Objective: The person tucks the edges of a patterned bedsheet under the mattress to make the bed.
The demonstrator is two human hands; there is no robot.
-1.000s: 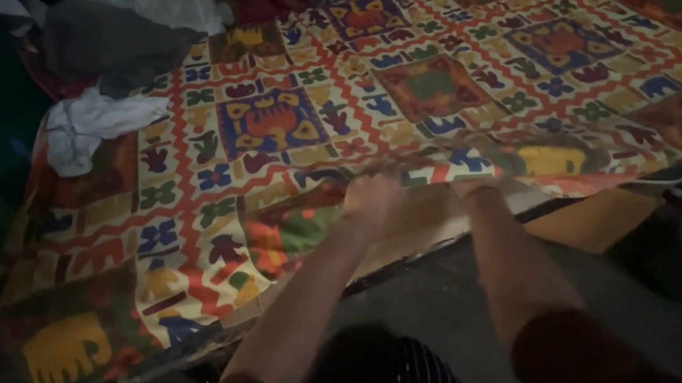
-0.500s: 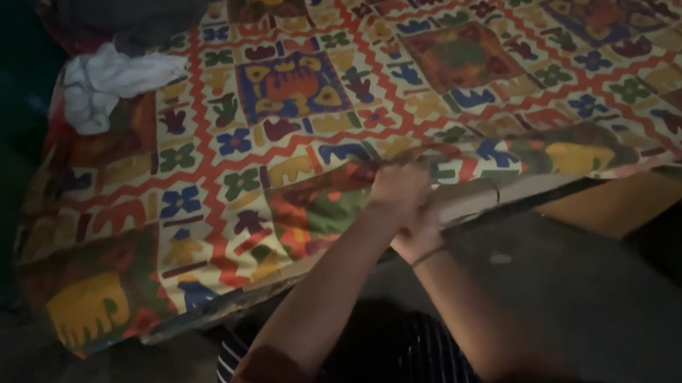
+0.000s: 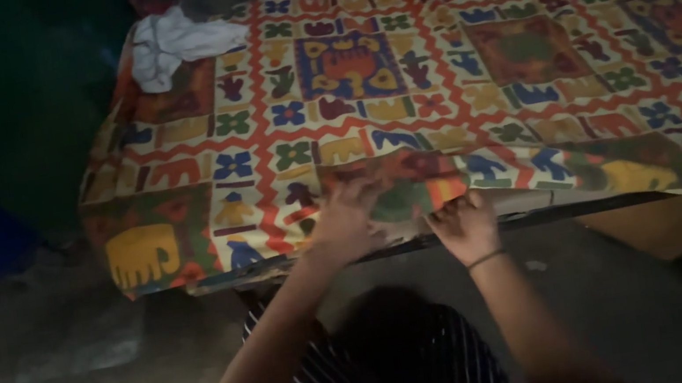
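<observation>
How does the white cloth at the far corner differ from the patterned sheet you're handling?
The crumpled white cloth is plain and bunched in a heap; the multicoloured patchwork-print bedsheet is patterned and spread flat. The cloth lies untouched; the left hand and right hand are at the sheet's edge. Both are fabric on the bed.
</observation>
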